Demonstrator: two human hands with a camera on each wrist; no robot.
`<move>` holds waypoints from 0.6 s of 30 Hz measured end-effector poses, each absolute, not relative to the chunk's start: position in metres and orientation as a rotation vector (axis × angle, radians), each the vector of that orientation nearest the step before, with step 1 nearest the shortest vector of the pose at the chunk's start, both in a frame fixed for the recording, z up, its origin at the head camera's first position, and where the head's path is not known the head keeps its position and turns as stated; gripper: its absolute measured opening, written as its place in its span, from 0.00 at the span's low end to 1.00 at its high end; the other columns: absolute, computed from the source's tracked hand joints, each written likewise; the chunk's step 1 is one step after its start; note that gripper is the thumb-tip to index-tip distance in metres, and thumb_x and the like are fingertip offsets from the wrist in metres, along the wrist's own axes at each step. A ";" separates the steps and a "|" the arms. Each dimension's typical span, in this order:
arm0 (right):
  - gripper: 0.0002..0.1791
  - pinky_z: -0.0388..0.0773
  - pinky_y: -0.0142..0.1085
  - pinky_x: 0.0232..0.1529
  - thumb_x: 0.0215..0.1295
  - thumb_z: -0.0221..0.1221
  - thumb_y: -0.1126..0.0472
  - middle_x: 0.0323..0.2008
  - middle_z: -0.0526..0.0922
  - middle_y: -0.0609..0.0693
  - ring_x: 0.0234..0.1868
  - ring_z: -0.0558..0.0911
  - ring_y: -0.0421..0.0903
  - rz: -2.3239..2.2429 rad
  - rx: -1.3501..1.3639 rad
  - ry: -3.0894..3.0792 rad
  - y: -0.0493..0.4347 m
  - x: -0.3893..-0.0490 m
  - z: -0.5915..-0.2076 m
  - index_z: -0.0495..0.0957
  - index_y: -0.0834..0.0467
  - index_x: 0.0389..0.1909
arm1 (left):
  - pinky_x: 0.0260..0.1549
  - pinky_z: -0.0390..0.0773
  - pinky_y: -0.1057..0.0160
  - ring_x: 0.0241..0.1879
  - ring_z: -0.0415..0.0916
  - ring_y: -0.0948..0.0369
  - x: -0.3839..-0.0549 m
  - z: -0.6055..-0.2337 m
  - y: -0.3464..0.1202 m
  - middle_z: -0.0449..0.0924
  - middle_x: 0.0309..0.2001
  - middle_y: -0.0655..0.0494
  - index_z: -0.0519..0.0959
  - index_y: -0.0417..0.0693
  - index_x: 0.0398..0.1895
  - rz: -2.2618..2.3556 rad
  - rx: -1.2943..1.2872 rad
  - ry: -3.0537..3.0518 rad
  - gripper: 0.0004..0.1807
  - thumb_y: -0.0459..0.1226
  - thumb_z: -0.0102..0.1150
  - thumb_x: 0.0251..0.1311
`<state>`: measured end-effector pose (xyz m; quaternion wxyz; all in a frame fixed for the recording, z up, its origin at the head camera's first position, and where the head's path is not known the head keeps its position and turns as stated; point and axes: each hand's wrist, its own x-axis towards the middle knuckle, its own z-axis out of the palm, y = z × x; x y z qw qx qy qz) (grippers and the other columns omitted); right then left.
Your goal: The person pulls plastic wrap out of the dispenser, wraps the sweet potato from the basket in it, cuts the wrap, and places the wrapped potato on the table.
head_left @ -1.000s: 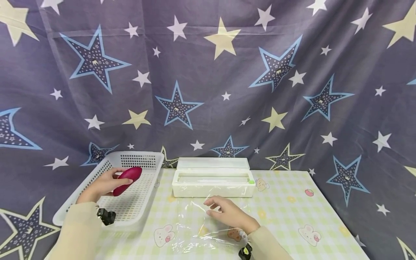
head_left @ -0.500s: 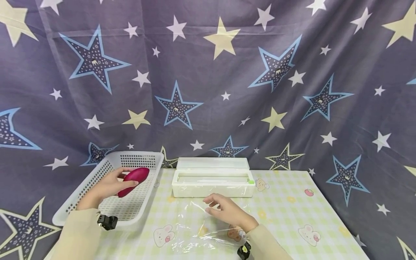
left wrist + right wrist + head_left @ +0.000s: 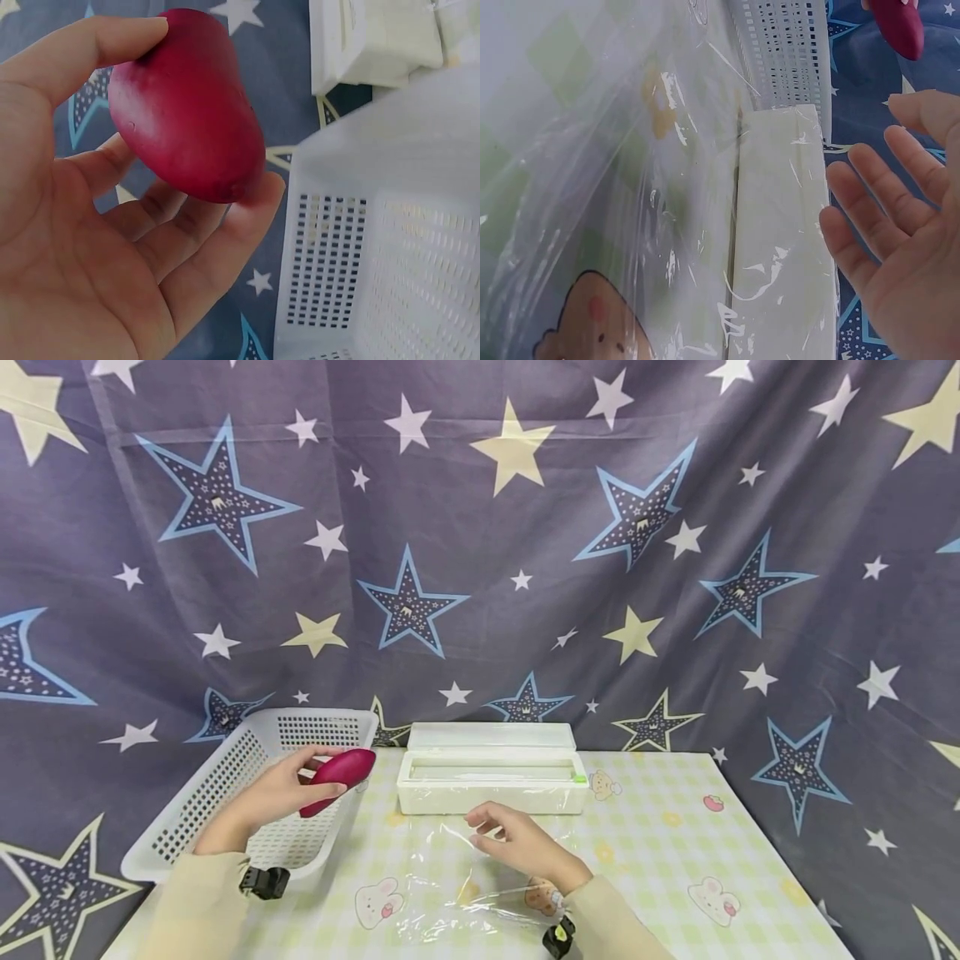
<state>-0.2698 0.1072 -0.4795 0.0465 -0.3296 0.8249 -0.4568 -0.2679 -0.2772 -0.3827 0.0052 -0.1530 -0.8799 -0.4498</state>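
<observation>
The head view is bright and evenly lit, sharp enough to show creases in the starry curtain [image 3: 450, 518], with wide-angle stretching toward its edges. The tablecloth [image 3: 667, 868] looks pale, and thin white glints streak the clear film [image 3: 442, 906]. The 2 wrist views are dimmer, greyer and softer; the red object [image 3: 187, 105] carries a muted sheen, and the perforations of the white basket [image 3: 330, 180] smear toward the right edge. In the right wrist view, the film looks milky, with scattered glare. The light source is out of frame.

No words or numbers can be read anywhere, not even on the box [image 3: 491, 799] near the right fingers [image 3: 893, 188].
</observation>
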 end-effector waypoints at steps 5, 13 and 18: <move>0.14 0.78 0.41 0.53 0.74 0.57 0.54 0.52 0.80 0.42 0.51 0.80 0.41 -1.404 -0.995 2.512 0.108 -0.269 -0.477 0.76 0.48 0.58 | 0.28 0.84 0.54 0.39 0.82 0.53 -0.265 -0.381 -0.264 0.75 0.50 0.38 0.70 0.43 0.66 -1.488 -0.534 -2.730 0.33 0.38 0.71 0.58; 0.15 0.77 0.38 0.52 0.74 0.58 0.55 0.51 0.81 0.41 0.50 0.80 0.41 -1.462 -0.982 2.484 0.103 -0.269 -0.474 0.76 0.47 0.59 | 0.29 0.85 0.57 0.39 0.81 0.51 -0.261 -0.383 -0.243 0.75 0.49 0.38 0.70 0.41 0.62 -1.489 -0.665 -2.724 0.30 0.36 0.71 0.58; 0.16 0.77 0.37 0.52 0.74 0.58 0.55 0.51 0.81 0.43 0.50 0.80 0.42 -1.492 -0.980 2.471 0.100 -0.267 -0.472 0.75 0.48 0.59 | 0.27 0.85 0.57 0.38 0.80 0.51 -0.260 -0.389 -0.233 0.75 0.49 0.39 0.70 0.43 0.61 -1.474 -0.730 -2.737 0.29 0.37 0.72 0.58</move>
